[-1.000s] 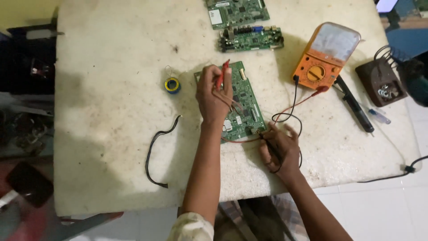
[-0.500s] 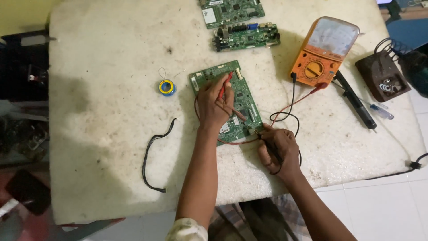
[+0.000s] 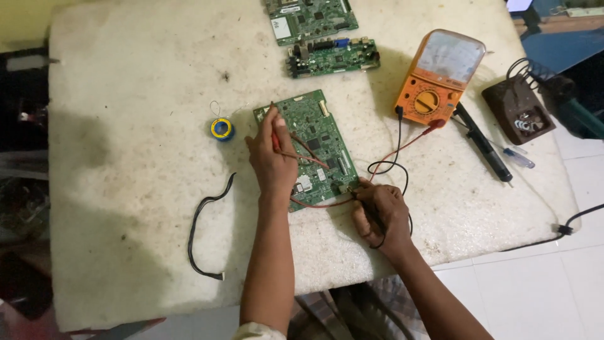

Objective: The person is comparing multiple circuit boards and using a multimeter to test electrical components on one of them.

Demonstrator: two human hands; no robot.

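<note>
Nearest the front edge of the worktop [image 3: 126,277], the right hand [image 3: 380,214] is closed around a black probe [image 3: 368,214], with the tip pressed to the near right corner of the green circuit board [image 3: 308,148]. Just past it, the left hand [image 3: 272,154] is curled around the red probe [image 3: 275,135], pinched between thumb and fingers, with the tip set down on the board's left side. So both probes are already planted and a reading looks to be underway; how many points on the board are checked or left can't be told from here.

The board itself lies flat around the middle of the worktop, tilted a bit. The red lead [image 3: 409,141] and black lead [image 3: 393,167] are looped off to the right and run up to an orange multimeter [image 3: 440,79] near the far right corner, so that bit is hooked up. The dial setting and needle are too small to make out.

To the board's left, a small solder spool [image 3: 221,128] is parked, and a loose black cable [image 3: 204,233] is left toward the front left. A black pen-like tool [image 3: 484,145] and a soldering iron stand [image 3: 518,110] sit along the right edge, untouched. At the far edge, two more green boards [image 3: 321,34] are lined up, nothing connected to them, so probably waiting or already set aside.
</note>
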